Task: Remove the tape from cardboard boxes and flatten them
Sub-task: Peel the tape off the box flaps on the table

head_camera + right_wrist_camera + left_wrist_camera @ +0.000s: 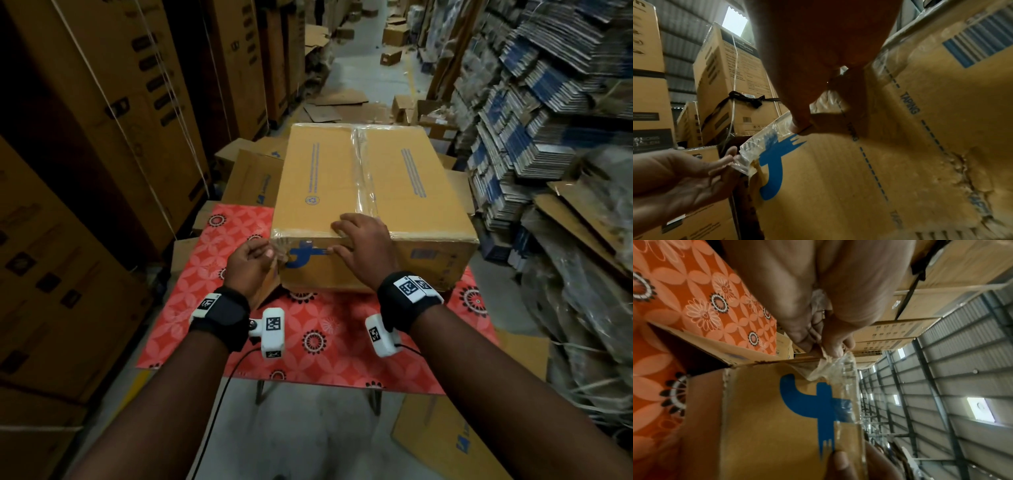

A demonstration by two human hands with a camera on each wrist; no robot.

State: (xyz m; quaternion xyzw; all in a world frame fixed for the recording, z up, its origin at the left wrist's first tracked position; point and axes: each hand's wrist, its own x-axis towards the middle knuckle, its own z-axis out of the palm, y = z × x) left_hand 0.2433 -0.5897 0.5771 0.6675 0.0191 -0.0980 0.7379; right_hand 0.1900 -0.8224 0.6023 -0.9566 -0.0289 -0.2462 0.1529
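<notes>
A taped brown cardboard box [359,178] with a blue logo stands on the red patterned table [308,329]. Clear tape [364,171] runs along its top seam and over its edges. At the near left corner my left hand [269,251] pinches a peeled end of clear tape [836,368] between thumb and fingers [803,337]. The strip still clings to the front face [756,146]. My right hand [356,240] lies over the near top edge, fingers spread flat on top. Its thumb [795,116] presses on the front face beside the logo.
Tall stacked cartons [85,137] wall in the left side. Piles of flattened cardboard [531,120] crowd the right. More boxes [250,178] sit behind the table, and a flat box [445,438] lies on the floor at right. Loose cardboard [342,102] litters the aisle beyond.
</notes>
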